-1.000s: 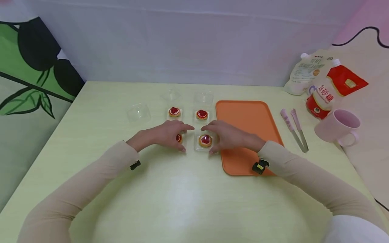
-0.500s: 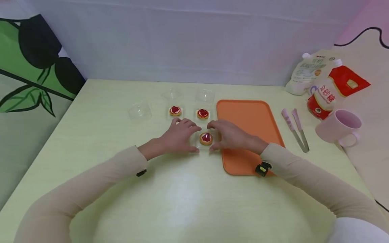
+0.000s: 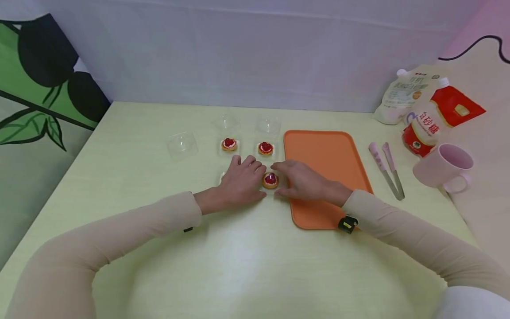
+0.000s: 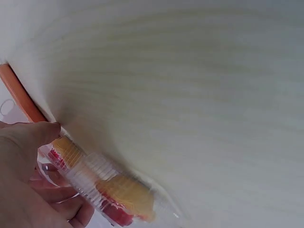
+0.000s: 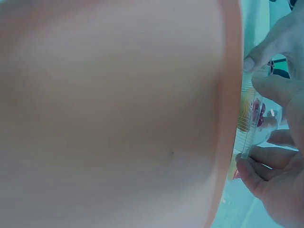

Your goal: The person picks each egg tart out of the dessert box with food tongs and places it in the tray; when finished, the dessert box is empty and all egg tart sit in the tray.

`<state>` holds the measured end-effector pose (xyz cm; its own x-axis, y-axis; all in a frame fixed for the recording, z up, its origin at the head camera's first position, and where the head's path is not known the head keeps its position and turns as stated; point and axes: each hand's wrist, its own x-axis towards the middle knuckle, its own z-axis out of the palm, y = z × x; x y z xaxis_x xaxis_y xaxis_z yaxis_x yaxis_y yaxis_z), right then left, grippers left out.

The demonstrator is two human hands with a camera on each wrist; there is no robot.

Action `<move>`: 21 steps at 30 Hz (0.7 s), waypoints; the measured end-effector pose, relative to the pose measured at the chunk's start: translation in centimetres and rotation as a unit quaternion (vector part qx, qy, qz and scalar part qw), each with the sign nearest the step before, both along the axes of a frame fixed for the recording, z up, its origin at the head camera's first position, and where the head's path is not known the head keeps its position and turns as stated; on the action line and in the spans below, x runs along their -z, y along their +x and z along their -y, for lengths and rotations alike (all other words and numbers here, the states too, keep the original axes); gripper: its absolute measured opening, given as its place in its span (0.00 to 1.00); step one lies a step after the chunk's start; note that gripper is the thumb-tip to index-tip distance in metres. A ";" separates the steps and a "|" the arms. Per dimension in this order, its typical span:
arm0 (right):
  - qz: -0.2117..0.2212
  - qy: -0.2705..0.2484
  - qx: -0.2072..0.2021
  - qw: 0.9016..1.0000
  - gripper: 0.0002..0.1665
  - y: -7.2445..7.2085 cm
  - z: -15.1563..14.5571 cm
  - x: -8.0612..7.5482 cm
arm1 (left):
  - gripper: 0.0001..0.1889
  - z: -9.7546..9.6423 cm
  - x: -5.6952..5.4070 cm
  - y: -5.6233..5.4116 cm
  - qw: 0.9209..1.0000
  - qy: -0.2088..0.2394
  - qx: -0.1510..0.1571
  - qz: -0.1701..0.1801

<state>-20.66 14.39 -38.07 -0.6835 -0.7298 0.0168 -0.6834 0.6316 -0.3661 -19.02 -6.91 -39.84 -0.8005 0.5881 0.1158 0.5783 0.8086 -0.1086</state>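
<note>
A small fruit tart (image 3: pixel 271 180), red topping on a golden crust, sits in a clear plastic box (image 5: pixel 243 137) by the orange tray's left edge. My left hand (image 3: pixel 244 180) holds the box's left side, its thumb (image 4: pixel 43 131) at the near corner. On the right side, my right hand (image 3: pixel 304 180) grips the box between thumb and fingers. The box's domed lid is over the tart. Beyond it stand two boxed tarts, one on the left (image 3: pixel 229 144) and one on the right (image 3: pixel 265 148). Another boxed tart (image 4: pixel 126 192) is mostly hidden behind my left hand in the head view.
The orange tray (image 3: pixel 326 153) lies under my right wrist. Clear lids stand open behind the far tarts, and another clear piece (image 3: pixel 182 145) is at left. Two pink-handled knives (image 3: pixel 386 170), a pink mug (image 3: pixel 442 166), a white pouch (image 3: pixel 400 95) and a red-and-white bag (image 3: pixel 434 117) are at right.
My left hand has moved right from the near-left tart to the near-right box, and its fingers have closed on the side. My right hand has stayed close by the same box.
</note>
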 end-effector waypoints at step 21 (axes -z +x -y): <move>-0.065 0.032 -0.047 0.996 0.43 0.1 -0.2 0.3 | 0.29 -0.2 -0.5 -0.3 0.999 0.034 -0.015 0.021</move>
